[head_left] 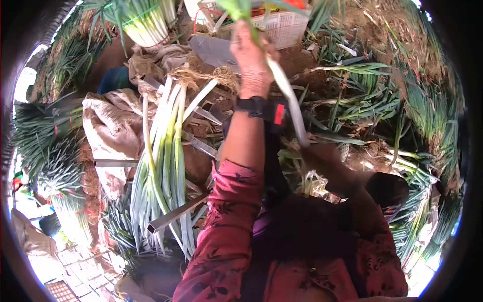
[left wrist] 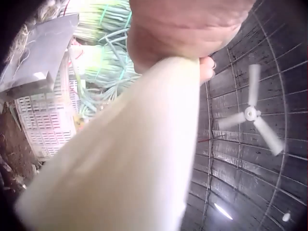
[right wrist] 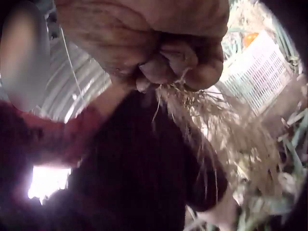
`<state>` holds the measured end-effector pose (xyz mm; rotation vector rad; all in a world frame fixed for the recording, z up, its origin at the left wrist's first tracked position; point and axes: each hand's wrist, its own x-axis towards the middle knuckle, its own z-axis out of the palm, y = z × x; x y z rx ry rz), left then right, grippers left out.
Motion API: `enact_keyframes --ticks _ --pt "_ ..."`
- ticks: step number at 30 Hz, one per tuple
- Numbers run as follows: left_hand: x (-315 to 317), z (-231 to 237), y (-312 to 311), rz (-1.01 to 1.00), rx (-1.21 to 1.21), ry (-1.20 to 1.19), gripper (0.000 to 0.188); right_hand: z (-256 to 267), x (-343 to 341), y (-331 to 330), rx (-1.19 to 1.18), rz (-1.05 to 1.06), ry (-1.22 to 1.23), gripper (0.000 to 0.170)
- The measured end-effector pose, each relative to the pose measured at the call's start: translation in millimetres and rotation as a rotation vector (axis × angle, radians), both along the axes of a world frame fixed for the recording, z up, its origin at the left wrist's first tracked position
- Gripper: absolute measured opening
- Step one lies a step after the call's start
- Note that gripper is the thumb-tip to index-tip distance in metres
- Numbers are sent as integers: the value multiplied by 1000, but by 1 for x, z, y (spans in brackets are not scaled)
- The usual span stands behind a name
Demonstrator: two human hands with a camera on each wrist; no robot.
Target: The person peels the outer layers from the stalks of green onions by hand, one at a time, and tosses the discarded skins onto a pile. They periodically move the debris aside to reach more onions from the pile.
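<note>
Gripping one leek (head_left: 289, 96), my left hand (head_left: 253, 60) has fingers clamped round it, green leaves (head_left: 236, 8) beyond them; my right hand (head_left: 324, 161) clamps the root end (head_left: 303, 140), roots (right wrist: 240, 127) trailing past those fingers.

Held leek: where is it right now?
In the head view, the leek's pale stem slants just right of centre, between the left hand above and the right hand below.

leek pile (head_left: 166, 146) left of the single leek (head_left: 288, 93), crate (head_left: 282, 31) beyond, loose leaves (head_left: 365, 90) at right
</note>
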<state>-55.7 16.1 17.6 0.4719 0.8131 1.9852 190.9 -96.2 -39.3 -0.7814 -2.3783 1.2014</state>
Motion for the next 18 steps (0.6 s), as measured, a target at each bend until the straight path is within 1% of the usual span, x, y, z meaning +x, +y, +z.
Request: enact_keyframes --ticks 1,2,3,4,5,6,8,10,12,14,15,17,18 --pt "-5 5 -4 86 28 36 38 -11 3 -8 164 64 -35 15" --pt "-16 -2 1 239 56 147 32 -40 13 -16 168 38 -52 15" --pt "-30 -10 6 464 -36 270 25 -81 31 -23 272 207 -256 14" --pt "-36 -9 -3 526 35 306 23 -106 58 -32 354 359 -479 14" --pt "-42 -7 -11 586 108 342 21 -112 69 -32 310 312 -566 13" --pt "-61 -21 -16 576 160 319 24 -117 67 -27 259 265 -645 12" --pt "-49 10 -40 823 38 477 23 -135 78 -23 347 60 -402 13" --pt "-98 -13 -56 270 430 155 21 -75 53 -7 407 -75 -256 11" --pt "-88 -12 -74 478 311 210 20 -52 28 10 431 -184 -204 16" --pt "-134 -39 -96 510 277 231 23 -18 11 19 569 -122 -66 19" --pt "-143 -47 -113 562 246 429 25 -10 4 18 564 -142 -71 19" --pt "-165 -48 -144 611 304 426 23 -5 -11 16 615 -123 130 20" --pt "-176 -43 -155 601 385 220 21 -16 -14 18 608 -136 138 20"
